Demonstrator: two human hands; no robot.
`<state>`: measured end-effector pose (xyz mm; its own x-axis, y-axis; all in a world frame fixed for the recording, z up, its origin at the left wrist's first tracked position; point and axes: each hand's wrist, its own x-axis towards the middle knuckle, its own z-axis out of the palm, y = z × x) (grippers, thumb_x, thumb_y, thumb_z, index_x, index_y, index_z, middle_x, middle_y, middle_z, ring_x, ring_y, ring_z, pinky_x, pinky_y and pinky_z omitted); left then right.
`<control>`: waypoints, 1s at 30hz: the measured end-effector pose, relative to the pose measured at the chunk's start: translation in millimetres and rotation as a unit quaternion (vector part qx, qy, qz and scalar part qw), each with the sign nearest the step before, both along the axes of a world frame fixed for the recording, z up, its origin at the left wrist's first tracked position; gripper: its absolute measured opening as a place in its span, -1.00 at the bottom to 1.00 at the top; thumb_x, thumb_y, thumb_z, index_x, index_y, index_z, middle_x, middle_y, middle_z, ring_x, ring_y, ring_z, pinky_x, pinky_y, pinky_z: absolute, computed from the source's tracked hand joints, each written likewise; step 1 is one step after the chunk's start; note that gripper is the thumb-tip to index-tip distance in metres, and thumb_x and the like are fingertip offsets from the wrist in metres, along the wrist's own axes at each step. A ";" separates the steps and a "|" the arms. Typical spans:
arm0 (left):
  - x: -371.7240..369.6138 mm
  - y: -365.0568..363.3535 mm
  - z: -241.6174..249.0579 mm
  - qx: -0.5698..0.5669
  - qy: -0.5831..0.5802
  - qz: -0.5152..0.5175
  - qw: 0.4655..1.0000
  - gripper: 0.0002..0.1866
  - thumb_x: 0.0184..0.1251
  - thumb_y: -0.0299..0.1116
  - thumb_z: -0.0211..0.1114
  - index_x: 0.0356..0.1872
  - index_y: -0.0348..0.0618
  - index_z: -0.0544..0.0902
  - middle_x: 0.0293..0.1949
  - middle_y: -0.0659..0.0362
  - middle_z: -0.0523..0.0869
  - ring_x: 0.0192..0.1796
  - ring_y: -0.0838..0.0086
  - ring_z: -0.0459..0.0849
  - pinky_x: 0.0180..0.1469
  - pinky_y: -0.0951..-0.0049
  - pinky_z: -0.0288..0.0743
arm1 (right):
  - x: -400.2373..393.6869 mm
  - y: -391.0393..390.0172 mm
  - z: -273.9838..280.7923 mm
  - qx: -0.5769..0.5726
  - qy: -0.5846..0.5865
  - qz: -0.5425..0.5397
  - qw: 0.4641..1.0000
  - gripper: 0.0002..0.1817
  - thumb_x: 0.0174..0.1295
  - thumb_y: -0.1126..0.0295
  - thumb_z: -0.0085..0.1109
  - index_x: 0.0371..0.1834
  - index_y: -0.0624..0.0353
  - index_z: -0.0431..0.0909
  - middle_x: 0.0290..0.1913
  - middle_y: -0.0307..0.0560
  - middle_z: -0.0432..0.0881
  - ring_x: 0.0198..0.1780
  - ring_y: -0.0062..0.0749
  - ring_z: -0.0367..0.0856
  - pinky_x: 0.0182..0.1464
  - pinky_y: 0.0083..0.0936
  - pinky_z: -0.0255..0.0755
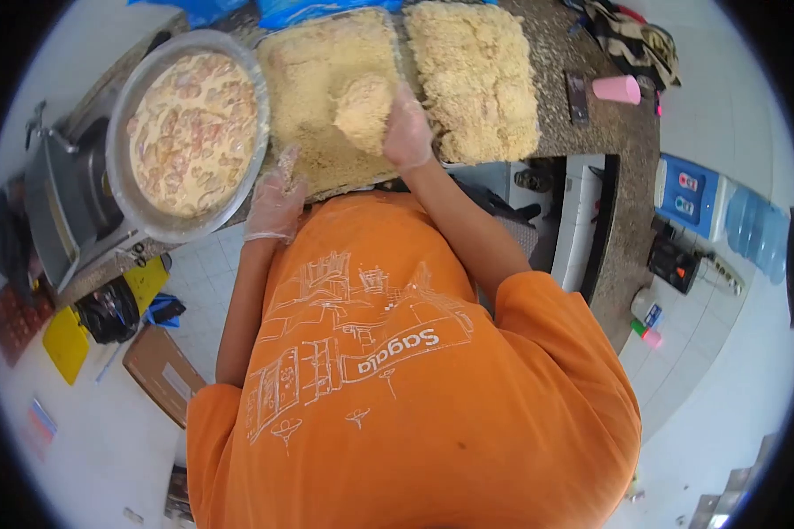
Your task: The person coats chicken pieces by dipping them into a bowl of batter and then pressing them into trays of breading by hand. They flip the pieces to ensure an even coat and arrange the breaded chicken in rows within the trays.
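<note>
My right hand (408,132), in a clear plastic glove, grips a flat breaded piece of meat (363,113) by its right side. The piece is over a tray of breadcrumbs (326,57), coated in pale yellow crumbs. My left hand (278,204), gloved too, is at the near left edge of that tray, with crumbs stuck on its outstretched fingers; nothing shows in it. Left of it stands a large round metal bowl (258,97) holding meat pieces in creamy batter (192,132). Breaded pieces (472,79) lie in rows to the right of the crumbs.
Blue plastic bags (326,9) lie behind the trays on the speckled counter (551,115). A phone (577,97), a pink cup (617,89) and a bunched cloth (631,40) are at the right. A metal sink (53,189) borders the bowl on the left.
</note>
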<state>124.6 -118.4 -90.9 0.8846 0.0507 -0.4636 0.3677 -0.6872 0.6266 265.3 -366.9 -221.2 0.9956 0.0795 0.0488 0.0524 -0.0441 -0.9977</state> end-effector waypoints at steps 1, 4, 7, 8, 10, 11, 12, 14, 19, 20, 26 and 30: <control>0.9 1.3 -8.0 0.000 -0.014 -0.005 1.000 -0.37 0.47 -0.11 0.14 0.55 0.22 0.29 0.35 -0.18 0.48 0.40 -0.08 0.39 0.46 0.12 0.23 | 3.2 -1.3 2.8 -0.105 -0.131 0.017 0.986 -0.56 0.44 0.53 -0.13 0.35 0.41 0.42 -0.47 -0.20 0.45 -0.38 -0.45 0.47 -0.36 -0.48 0.41; 6.4 -1.5 -10.7 0.016 -0.021 -0.033 0.999 -0.40 0.47 -0.15 0.16 0.52 0.17 0.35 0.38 -0.12 0.48 0.40 -0.04 0.42 0.47 0.15 0.24 | -0.6 -7.7 47.3 -0.211 -0.248 0.000 0.945 -0.56 0.39 0.57 -0.10 0.32 0.46 0.43 -0.51 -0.10 0.48 -0.39 -0.39 0.50 -0.33 -0.43 0.44; 10.6 -1.1 -9.3 -0.030 -0.063 -0.017 0.997 -0.42 0.45 -0.27 0.21 0.48 0.04 0.41 0.39 -0.07 0.50 0.41 0.06 0.46 0.47 0.23 0.26 | -12.9 -34.6 81.2 -0.095 -0.170 -0.047 0.980 -0.56 0.42 0.50 -0.12 0.32 0.47 0.42 -0.35 0.00 0.57 -0.28 -0.28 0.58 -0.16 -0.38 0.51; 11.6 -2.5 -9.9 -0.034 -0.064 -0.023 0.997 -0.42 0.45 -0.27 0.21 0.48 0.04 0.41 0.39 -0.07 0.50 0.41 0.06 0.46 0.47 0.23 0.26 | -14.7 -51.2 90.9 0.016 -0.094 -0.063 0.993 -0.55 0.45 0.43 -0.13 0.32 0.47 0.42 -0.23 0.03 0.59 -0.19 -0.22 0.60 -0.06 -0.36 0.52; 13.1 1.5 -14.8 -0.046 -0.065 -0.018 0.997 -0.43 0.46 -0.28 0.19 0.48 -0.03 0.41 0.40 -0.07 0.50 0.43 0.09 0.44 0.47 0.24 0.25 | -19.9 -89.0 109.1 0.238 0.060 -0.088 0.965 -0.52 0.52 0.31 -0.17 0.31 0.46 0.41 0.00 0.10 0.64 -0.01 -0.12 0.65 0.14 -0.30 0.53; 13.9 2.5 -17.3 -0.050 -0.066 -0.020 0.996 -0.43 0.46 -0.28 0.19 0.48 -0.03 0.41 0.40 -0.07 0.50 0.43 0.09 0.44 0.47 0.24 0.25 | -22.2 -107.1 117.2 0.345 0.135 -0.097 0.924 -0.50 0.55 0.24 -0.18 0.31 0.46 0.40 0.11 0.14 0.66 0.09 -0.06 0.68 0.24 -0.28 0.54; 14.6 3.6 -19.1 -0.041 -0.066 -0.021 0.997 -0.43 0.45 -0.28 0.18 0.47 -0.05 0.41 0.40 -0.07 0.49 0.44 0.09 0.43 0.48 0.24 0.24 | -25.3 -128.4 125.3 0.343 0.134 -0.099 0.925 -0.50 0.55 0.24 -0.18 0.31 0.46 0.40 0.11 0.14 0.66 0.09 -0.06 0.68 0.24 -0.28 0.54; 16.1 3.6 -19.9 -0.032 -0.066 -0.025 0.997 -0.44 0.45 -0.29 0.17 0.47 -0.07 0.42 0.41 -0.07 0.49 0.45 0.10 0.42 0.48 0.25 0.24 | -30.1 -162.4 142.7 0.420 0.154 -0.101 0.889 -0.43 0.57 0.00 -0.21 0.33 0.27 0.44 0.28 0.12 0.57 0.28 -0.01 0.56 0.38 -0.10 0.40; 25.9 -2.9 -9.4 -0.010 -0.032 -0.027 0.999 -0.44 0.46 -0.28 0.18 0.48 0.03 0.41 0.39 -0.03 0.51 0.44 0.11 0.43 0.48 0.25 0.24 | -15.2 -182.0 135.3 0.435 0.178 -0.256 0.845 -0.49 0.56 0.05 -0.19 0.30 0.20 0.47 0.27 0.02 0.59 0.28 -0.05 0.54 0.36 -0.13 0.39; 25.4 -2.8 -10.2 -0.010 -0.030 -0.030 0.999 -0.44 0.46 -0.28 0.18 0.48 0.03 0.41 0.39 -0.03 0.51 0.44 0.11 0.43 0.48 0.25 0.24 | -15.3 -186.0 122.4 0.410 0.176 -0.280 0.850 -0.51 0.56 0.08 -0.19 0.30 0.18 0.48 0.28 -0.01 0.58 0.30 -0.07 0.53 0.36 -0.14 0.38; 29.1 -0.8 -19.5 -0.028 -0.074 -0.030 0.996 -0.45 0.50 -0.27 0.15 0.49 0.08 0.41 0.39 -0.03 0.52 0.42 0.10 0.43 0.47 0.24 0.24 | -28.5 -204.4 58.1 0.180 0.214 -0.409 0.869 -0.53 0.51 0.24 -0.03 0.39 0.20 0.38 0.27 -0.02 0.58 0.24 -0.15 0.53 0.28 -0.40 0.38; 31.7 1.4 -26.3 -0.048 -0.084 -0.038 0.995 -0.44 0.50 -0.26 0.15 0.51 0.06 0.38 0.41 -0.02 0.49 0.43 0.11 0.42 0.48 0.25 0.23 | -28.4 -181.2 87.6 -0.208 0.186 -0.415 0.866 -0.44 0.51 0.19 -0.03 0.44 0.32 0.29 0.38 0.31 0.44 0.39 0.03 0.41 0.39 -0.28 0.29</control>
